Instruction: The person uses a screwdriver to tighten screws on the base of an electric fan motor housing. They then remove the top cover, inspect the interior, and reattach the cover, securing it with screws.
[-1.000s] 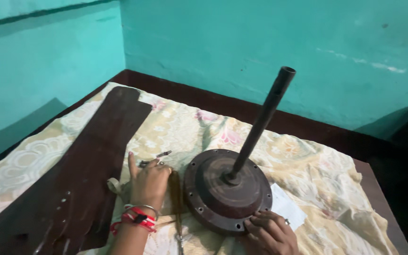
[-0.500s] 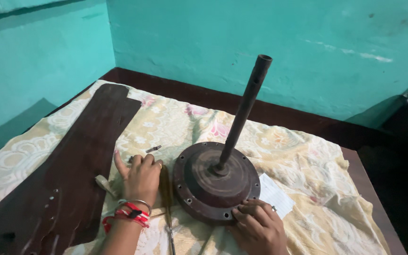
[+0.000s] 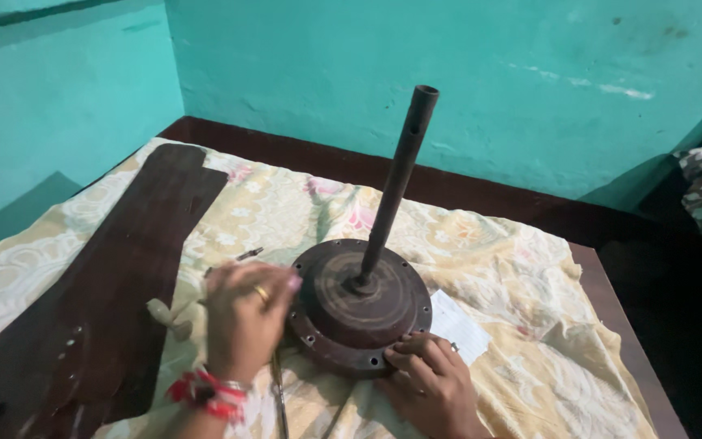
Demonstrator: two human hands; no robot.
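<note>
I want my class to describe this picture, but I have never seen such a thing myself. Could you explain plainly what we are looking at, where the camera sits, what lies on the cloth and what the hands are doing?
There is no machine here: the camera is worn on a person's head and looks down at that person's own two bare hands.

A flowered cloth covers a dark surface in the corner of a turquoise room. On the cloth stands a round, rusty brown metal disc with small holes around its rim. A dark pipe rises from its middle, leaning slightly.

The right hand rests its fingers on the near rim of the disc. The left hand, with a ring and red bangles at the wrist, is blurred beside the disc's left edge; whether it grips anything cannot be told.

To the left lies a long, flat dark brown blade. A small screw-like piece and a white paper lie near the disc.
</note>
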